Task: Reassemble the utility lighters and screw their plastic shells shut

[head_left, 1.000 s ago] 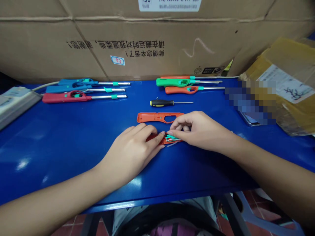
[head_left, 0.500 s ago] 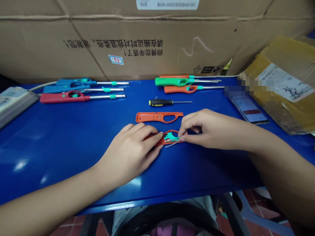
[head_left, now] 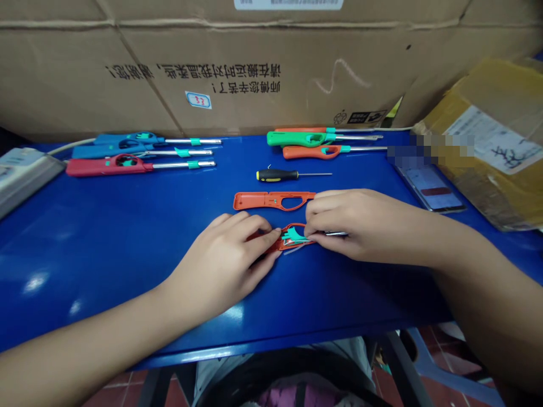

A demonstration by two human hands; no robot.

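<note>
An opened orange lighter (head_left: 276,244) lies on the blue table, with a green trigger (head_left: 293,235) and thin wires showing inside. My left hand (head_left: 231,254) is closed around its handle end and covers most of it. At the other end my right hand (head_left: 339,223) pinches near the lighter's neck; a short piece of metal tube (head_left: 336,233) shows between its fingers. What the right fingertips press is partly hidden. Just beyond both hands lies the loose orange half shell (head_left: 254,200), inner side up. Behind that is a black and yellow screwdriver (head_left: 278,176).
Red and blue lighters (head_left: 106,165) lie at the back left beside a white power strip (head_left: 29,175). Green and orange lighters (head_left: 297,139) are at the back right. A phone (head_left: 432,186) and a taped carton (head_left: 475,192) stand right. A large cardboard box (head_left: 254,51) walls the back.
My right fingers have shifted slightly left and closed more over the lighter's neck, and the metal tube now shows under them. My left hand stays in place.
</note>
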